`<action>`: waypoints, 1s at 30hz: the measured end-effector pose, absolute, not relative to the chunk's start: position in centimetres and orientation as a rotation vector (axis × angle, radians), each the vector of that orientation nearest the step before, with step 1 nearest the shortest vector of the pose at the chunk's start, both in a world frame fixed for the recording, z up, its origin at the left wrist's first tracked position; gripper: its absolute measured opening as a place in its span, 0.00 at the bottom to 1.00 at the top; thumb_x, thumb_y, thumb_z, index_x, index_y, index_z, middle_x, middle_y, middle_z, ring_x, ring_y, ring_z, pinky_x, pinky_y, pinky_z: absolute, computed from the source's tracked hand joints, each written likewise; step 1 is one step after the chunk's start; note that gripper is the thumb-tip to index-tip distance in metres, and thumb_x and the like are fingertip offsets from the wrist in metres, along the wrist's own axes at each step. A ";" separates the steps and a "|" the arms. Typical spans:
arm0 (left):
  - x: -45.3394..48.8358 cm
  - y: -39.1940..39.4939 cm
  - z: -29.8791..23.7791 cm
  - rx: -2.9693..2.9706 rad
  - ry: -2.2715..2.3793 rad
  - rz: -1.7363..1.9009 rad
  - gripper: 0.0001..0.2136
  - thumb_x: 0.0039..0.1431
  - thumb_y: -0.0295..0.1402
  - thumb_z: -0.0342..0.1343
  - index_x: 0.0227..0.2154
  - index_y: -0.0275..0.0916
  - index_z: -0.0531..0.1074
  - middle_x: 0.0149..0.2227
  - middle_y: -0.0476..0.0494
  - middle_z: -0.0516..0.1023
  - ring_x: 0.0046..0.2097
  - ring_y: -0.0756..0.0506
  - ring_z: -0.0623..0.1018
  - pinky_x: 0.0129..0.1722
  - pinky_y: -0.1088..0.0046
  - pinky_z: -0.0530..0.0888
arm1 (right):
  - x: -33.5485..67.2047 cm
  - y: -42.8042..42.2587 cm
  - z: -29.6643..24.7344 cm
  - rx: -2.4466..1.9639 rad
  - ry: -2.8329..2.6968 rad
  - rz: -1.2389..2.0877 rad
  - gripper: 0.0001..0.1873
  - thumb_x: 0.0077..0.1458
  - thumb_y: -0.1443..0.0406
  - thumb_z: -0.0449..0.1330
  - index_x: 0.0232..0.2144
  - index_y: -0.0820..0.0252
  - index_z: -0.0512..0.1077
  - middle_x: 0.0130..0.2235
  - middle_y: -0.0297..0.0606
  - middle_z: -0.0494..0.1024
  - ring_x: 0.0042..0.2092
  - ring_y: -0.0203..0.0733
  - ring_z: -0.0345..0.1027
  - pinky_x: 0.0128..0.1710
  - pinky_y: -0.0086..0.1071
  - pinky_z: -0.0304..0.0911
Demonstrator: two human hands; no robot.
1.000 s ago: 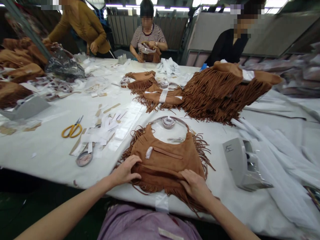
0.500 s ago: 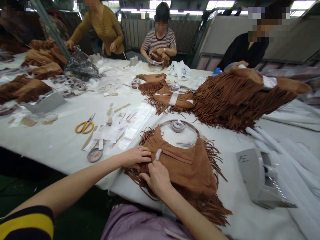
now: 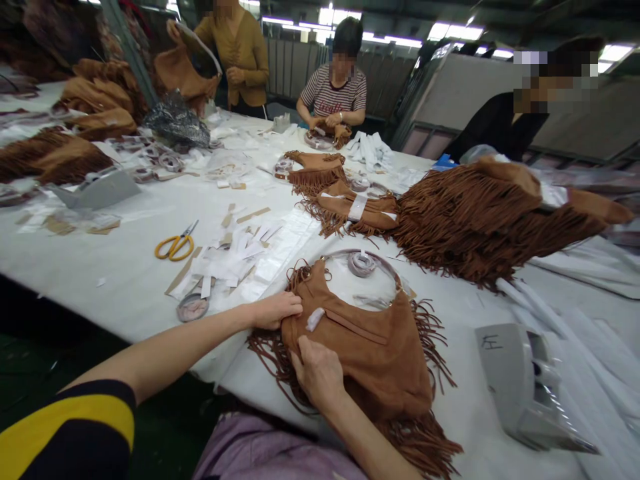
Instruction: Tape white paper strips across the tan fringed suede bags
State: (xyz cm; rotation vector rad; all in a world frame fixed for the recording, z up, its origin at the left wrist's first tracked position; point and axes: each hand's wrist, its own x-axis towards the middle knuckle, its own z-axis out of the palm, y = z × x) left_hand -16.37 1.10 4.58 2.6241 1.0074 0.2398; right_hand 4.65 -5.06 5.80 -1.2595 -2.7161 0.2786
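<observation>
A brown suede handbag (image 3: 370,353) with long fringe lies on the table right in front of me, its curved strap pointing away. My left hand (image 3: 277,310) grips the bag's left edge near the top, fingers curled over it. Lower down on the same side, my right hand (image 3: 320,370) pinches the edge, its thumb tucked under. Between both hands a scrap of white wrapping (image 3: 315,319) sticks up at the end of the zipper (image 3: 356,328). Inside the strap's loop sits a wrapped coil of strap (image 3: 361,263).
Yellow-handled scissors (image 3: 175,247) and paper strips (image 3: 233,260) lie to the left, near a tape roll (image 3: 193,307). A grey tape dispenser (image 3: 520,380) stands at right. Fringed bags (image 3: 465,220) are piled behind it. Co-workers (image 3: 337,87) handle bags across the table.
My left hand has closed tighter on the bag's edge, and my right hand has slid slightly down, apart from it. Across the table, a co-worker has lifted a brown bag.
</observation>
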 end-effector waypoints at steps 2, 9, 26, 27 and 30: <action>-16.5 0.0 6.4 2.646 0.896 0.251 0.17 0.52 0.32 0.59 0.46 0.42 0.67 0.46 0.41 0.70 0.48 0.41 0.69 0.51 0.62 0.61 | 4.8 -5.1 5.7 -1.221 -2.711 0.249 0.04 0.59 0.66 0.56 0.32 0.57 0.64 0.28 0.33 0.75 0.30 0.38 0.67 0.27 0.32 0.45; -16.0 -1.9 5.7 2.693 0.867 0.250 0.07 0.63 0.34 0.48 0.35 0.40 0.70 0.36 0.43 0.72 0.40 0.44 0.69 0.47 0.66 0.63 | 4.9 -4.7 4.5 -1.149 -2.666 0.127 0.08 0.60 0.65 0.56 0.27 0.58 0.65 0.25 0.34 0.72 0.29 0.38 0.64 0.28 0.33 0.45; -12.8 -7.1 7.1 2.640 1.223 0.302 0.28 0.56 0.42 0.57 0.58 0.40 0.58 0.50 0.38 0.71 0.53 0.38 0.68 0.59 0.47 0.51 | 15.8 -8.6 6.5 -1.039 -2.538 -0.023 0.18 0.60 0.67 0.55 0.52 0.65 0.62 0.43 0.45 0.73 0.45 0.43 0.65 0.45 0.37 0.60; -11.7 -7.7 7.2 2.675 1.235 0.329 0.30 0.56 0.41 0.57 0.59 0.41 0.56 0.52 0.38 0.70 0.55 0.37 0.67 0.60 0.46 0.51 | 17.3 -8.7 6.7 -1.060 -2.509 -0.040 0.19 0.59 0.67 0.56 0.52 0.66 0.62 0.46 0.47 0.72 0.48 0.44 0.64 0.48 0.39 0.59; -8.5 -9.6 6.7 2.740 1.254 0.439 0.25 0.58 0.36 0.56 0.58 0.41 0.59 0.55 0.37 0.68 0.56 0.39 0.66 0.59 0.51 0.55 | 21.2 -8.9 6.5 -1.115 -2.480 -0.136 0.17 0.58 0.66 0.58 0.49 0.65 0.65 0.47 0.49 0.71 0.50 0.48 0.63 0.50 0.44 0.59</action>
